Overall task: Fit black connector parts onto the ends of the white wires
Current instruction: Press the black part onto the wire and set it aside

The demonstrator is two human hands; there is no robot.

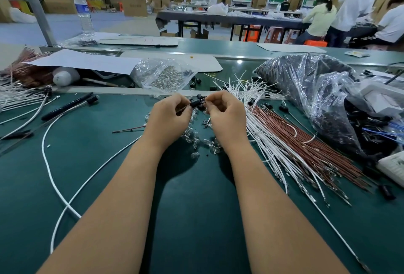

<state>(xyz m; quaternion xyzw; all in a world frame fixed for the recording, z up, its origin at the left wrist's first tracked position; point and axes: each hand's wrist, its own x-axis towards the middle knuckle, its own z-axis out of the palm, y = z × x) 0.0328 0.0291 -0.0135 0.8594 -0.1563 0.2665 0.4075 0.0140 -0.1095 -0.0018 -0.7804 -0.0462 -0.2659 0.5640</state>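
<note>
Above the middle of the green tabletop point(109, 186), the left hand point(168, 116) and right hand point(225, 111) meet, fingers curled and pinching a small black connector part point(196, 103) between them. A thin wire runs from it into the left hand; its colour and how far it sits in the part are too small to tell. The bundle of white wires point(269, 142) lies just to the right beside red-brown wires point(310, 142). The likeliest slip is the wire end missing the opening or bending, since both pieces are tiny and partly hidden by the fingertips. A loosened pinch could also drop the part among the clear glass bulbs point(194, 140) below, where loose black parts point(284, 108) already lie scattered.
</note>
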